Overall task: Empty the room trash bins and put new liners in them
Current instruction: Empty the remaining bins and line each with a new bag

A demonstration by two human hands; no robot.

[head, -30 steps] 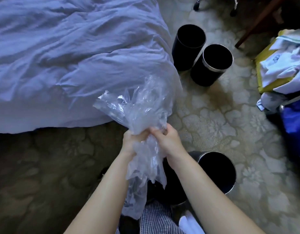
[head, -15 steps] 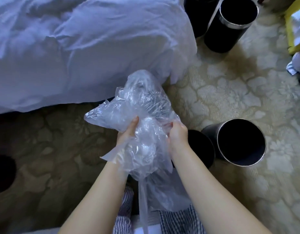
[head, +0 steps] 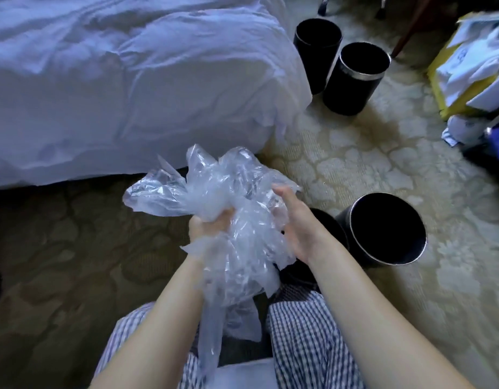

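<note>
On the patterned carpet (head: pixel 363 164) in front of my knees, the free room was mostly to the right and forward, a pale strip between the hanging edge of the bed cover (head: pixel 130 88) and the pile of linen (head: pixel 467 66) at the far right. To the left the carpet was in shadow, and the lower edge of the bed cover closed that side. The near bin (head: pixel 388 228) lay tilted with its mouth toward me, just beside my right forearm, and a second bin (head: pixel 331 224) was partly hidden behind my right hand (head: pixel 299 228). Two more stood upright by the corner of the bed, the back bin (head: pixel 318 51) touching or almost touching the silver-banded bin (head: pixel 355 77); all four looked without any bag inside. I held the clear liner (head: pixel 214 197) above my checked trousers (head: pixel 313 332), crumpled into a loose bunch between both hands. My left hand (head: pixel 212 228) gripped it from below with the fingers curled into the plastic. My right hand was laid against the right side of the bunch with the thumb straight up; its fingers were under the folds, so I cannot tell whether they pinched the plastic. A long tail of the liner hung down between my knees.
</note>
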